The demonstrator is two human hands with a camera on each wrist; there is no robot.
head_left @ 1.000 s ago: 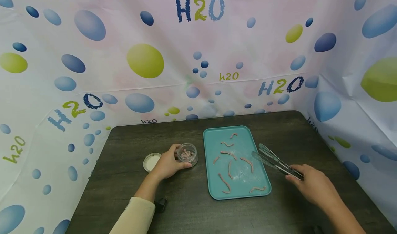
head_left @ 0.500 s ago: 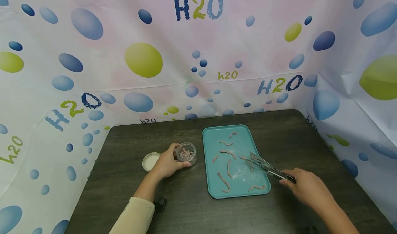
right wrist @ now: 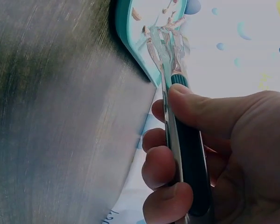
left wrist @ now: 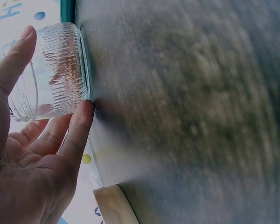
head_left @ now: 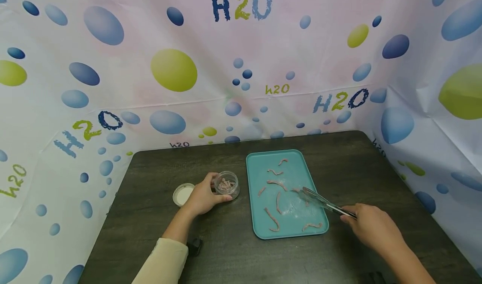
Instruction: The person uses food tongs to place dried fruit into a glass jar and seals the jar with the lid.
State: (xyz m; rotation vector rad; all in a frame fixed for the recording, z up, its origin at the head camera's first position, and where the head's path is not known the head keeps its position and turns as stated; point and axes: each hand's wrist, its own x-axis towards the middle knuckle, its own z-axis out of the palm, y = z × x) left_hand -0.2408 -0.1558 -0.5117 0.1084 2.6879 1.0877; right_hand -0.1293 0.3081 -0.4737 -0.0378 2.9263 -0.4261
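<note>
My left hand holds a small clear glass jar that stands upright on the table. Pinkish-brown strips lie inside it. In the left wrist view, thumb and fingers span the ribbed jar. My right hand grips metal tongs with black handles, their arms squeezed close together. The tong tips are over the right side of a teal tray, at a thin meaty strip partly hidden by them. Several other curled strips, such as one long strip, lie spread on the tray.
A round pale lid lies left of the jar, beside the left hand. A small black object shows by the left sleeve. Behind the dark wooden table hangs a white sheet with blue and green dots.
The tongs moved left from the tray's right edge onto the strip there, and their arms closed together. The left hand and jar stay in place.
</note>
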